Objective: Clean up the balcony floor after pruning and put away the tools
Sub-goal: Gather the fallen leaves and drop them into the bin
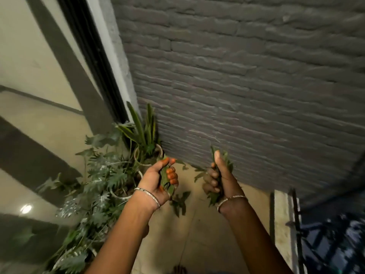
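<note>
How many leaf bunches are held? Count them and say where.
2: one bunch in the left hand, one in the right hand. Loose leaves lie on the floor; more may be hidden.

Far wall (246, 80): brick, painted grey, rough, matt | floor (199, 244): pale tile, smooth, faint sheen | left pane (39, 155): glass, glossy, carried a lamp's reflection | pots (135, 155), left: white, smooth, looked glazed | left bangle (148, 194) and right bangle (231, 199): thin bright metal | cut leaves (165, 179): green, matt | right railing (296, 224): dark metal, blurred
</note>
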`<state>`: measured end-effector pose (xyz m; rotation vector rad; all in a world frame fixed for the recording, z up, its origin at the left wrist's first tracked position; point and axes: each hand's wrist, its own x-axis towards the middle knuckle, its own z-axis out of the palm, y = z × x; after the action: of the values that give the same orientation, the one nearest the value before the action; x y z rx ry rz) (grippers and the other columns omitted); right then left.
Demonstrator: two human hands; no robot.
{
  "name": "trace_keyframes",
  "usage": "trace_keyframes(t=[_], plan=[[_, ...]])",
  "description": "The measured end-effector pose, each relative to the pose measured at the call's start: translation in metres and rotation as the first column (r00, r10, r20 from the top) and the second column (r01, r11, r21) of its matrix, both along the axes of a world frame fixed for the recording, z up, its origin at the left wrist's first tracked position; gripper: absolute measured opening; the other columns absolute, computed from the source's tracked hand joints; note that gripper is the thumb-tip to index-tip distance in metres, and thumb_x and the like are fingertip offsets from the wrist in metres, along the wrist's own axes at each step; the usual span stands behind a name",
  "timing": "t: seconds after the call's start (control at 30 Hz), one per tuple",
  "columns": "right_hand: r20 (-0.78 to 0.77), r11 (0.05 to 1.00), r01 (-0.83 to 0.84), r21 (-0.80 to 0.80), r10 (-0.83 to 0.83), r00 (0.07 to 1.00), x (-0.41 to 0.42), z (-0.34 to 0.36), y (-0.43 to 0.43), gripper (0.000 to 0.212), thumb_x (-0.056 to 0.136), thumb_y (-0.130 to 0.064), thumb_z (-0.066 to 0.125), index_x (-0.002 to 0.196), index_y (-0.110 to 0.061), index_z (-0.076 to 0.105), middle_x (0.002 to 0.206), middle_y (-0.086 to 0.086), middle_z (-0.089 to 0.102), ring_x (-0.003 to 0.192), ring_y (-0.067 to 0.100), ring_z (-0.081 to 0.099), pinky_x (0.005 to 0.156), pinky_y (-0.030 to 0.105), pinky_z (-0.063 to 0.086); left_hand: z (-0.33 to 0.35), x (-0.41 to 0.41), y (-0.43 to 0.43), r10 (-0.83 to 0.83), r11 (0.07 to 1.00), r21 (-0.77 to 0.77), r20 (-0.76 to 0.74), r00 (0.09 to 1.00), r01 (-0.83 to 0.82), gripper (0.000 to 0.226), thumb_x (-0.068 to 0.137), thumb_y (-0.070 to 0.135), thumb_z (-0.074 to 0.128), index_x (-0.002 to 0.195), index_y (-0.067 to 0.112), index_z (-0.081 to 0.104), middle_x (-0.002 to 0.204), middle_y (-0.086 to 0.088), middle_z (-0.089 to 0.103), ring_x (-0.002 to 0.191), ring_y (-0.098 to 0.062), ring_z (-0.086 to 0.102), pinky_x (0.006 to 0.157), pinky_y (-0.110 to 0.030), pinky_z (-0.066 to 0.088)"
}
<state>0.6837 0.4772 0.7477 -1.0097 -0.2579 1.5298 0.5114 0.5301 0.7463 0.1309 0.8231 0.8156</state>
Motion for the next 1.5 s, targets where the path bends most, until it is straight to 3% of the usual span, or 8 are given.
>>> trace_keyframes(t=[0.23, 0.33, 0.4, 0.57, 0.87, 0.93, 1.27, 1.5], plan=[[-0.013, 0.981, -0.193, 0.028, 0.193, 0.981, -0.037, 0.046, -0.018, 0.031, 0.080, -0.042, 0.074, 0.072, -0.023, 0.052, 0.058, -0.007, 0.034, 0.041, 0.005, 0.031, 0.030, 0.018, 0.023, 0.031, -0.020, -0.073, 0.244, 0.967, 0.055, 0.081, 0.966, -0.249, 0.027, 0.096, 0.024, 0.047, 0.075, 0.012, 0.060, 0.050, 0.004, 0.035, 0.038, -0.009, 0.036, 0.036, -0.017, 0.032], [0.003, 0.957, -0.290, 0.017, 0.290, 0.957, -0.053, 0.053, -0.036, 0.018, 0.079, -0.033, 0.076, 0.081, -0.023, 0.060, 0.057, -0.006, 0.036, 0.040, 0.005, 0.032, 0.030, 0.017, 0.023, 0.034, -0.028, -0.108, 0.316, 0.944, 0.064, 0.109, 0.942, -0.324, 0.024, 0.094, 0.025, 0.049, 0.077, 0.012, 0.060, 0.052, 0.003, 0.036, 0.041, -0.011, 0.037, 0.036, -0.020, 0.033], [0.030, 0.926, -0.377, 0.004, 0.376, 0.926, -0.067, 0.054, -0.052, 0.021, 0.075, -0.028, 0.078, 0.084, -0.021, 0.061, 0.056, -0.005, 0.038, 0.040, 0.006, 0.033, 0.031, 0.017, 0.023, 0.035, -0.038, -0.134, 0.393, 0.913, 0.078, 0.092, 0.915, -0.400, 0.025, 0.096, 0.025, 0.048, 0.078, 0.012, 0.060, 0.052, 0.003, 0.036, 0.040, -0.011, 0.037, 0.036, -0.019, 0.033], [0.024, 0.778, -0.628, -0.022, 0.628, 0.778, -0.109, 0.049, -0.092, 0.020, 0.089, -0.027, 0.067, 0.075, -0.020, 0.054, 0.052, -0.005, 0.041, 0.037, 0.008, 0.037, 0.032, 0.018, 0.028, 0.043, -0.073, -0.212, 0.575, 0.809, 0.114, 0.056, 0.816, -0.577, 0.027, 0.097, 0.024, 0.046, 0.076, 0.012, 0.059, 0.051, 0.003, 0.037, 0.039, -0.011, 0.038, 0.038, -0.017, 0.032], [0.051, 0.458, -0.889, 0.004, 0.888, 0.457, -0.231, 0.044, -0.183, 0.020, 0.078, -0.029, 0.074, 0.073, -0.014, 0.062, 0.058, -0.002, 0.053, 0.045, 0.010, 0.054, 0.041, 0.022, 0.046, 0.047, -0.149, -0.361, 0.871, 0.483, 0.079, 0.059, 0.487, -0.872, 0.025, 0.096, 0.022, 0.049, 0.076, 0.011, 0.058, 0.050, 0.002, 0.036, 0.039, -0.011, 0.037, 0.037, -0.017, 0.033], [0.036, 0.393, -0.920, -0.008, 0.919, 0.392, -0.264, 0.044, -0.206, 0.018, 0.084, -0.026, 0.071, 0.076, -0.013, 0.064, 0.056, -0.002, 0.054, 0.046, 0.010, 0.056, 0.042, 0.022, 0.048, 0.048, -0.166, -0.394, 0.922, 0.373, 0.084, 0.076, 0.379, -0.924, 0.025, 0.096, 0.022, 0.049, 0.076, 0.010, 0.058, 0.050, 0.002, 0.037, 0.039, -0.011, 0.037, 0.037, -0.017, 0.033], [0.048, -0.052, -0.998, -0.026, 0.997, -0.053, -0.439, 0.035, -0.360, 0.026, 0.071, -0.028, 0.078, 0.072, -0.018, 0.055, 0.054, -0.004, 0.041, 0.039, 0.006, 0.036, 0.032, 0.017, 0.031, 0.034, -0.287, -0.565, 0.999, -0.040, 0.078, 0.016, -0.038, -0.996, 0.022, 0.096, 0.021, 0.050, 0.078, 0.010, 0.058, 0.049, 0.002, 0.040, 0.039, -0.010, 0.040, 0.038, -0.017, 0.034], [0.028, -0.242, -0.962, -0.125, 0.969, -0.247, -0.546, 0.023, -0.478, 0.023, 0.080, -0.020, 0.076, 0.079, -0.018, 0.054, 0.053, -0.003, 0.040, 0.038, 0.007, 0.035, 0.031, 0.017, 0.028, 0.022, -0.372, -0.689, 0.956, -0.293, 0.064, -0.013, -0.294, -0.954, 0.024, 0.097, 0.021, 0.048, 0.077, 0.011, 0.058, 0.048, 0.002, 0.040, 0.038, -0.010, 0.040, 0.037, -0.016, 0.035]])
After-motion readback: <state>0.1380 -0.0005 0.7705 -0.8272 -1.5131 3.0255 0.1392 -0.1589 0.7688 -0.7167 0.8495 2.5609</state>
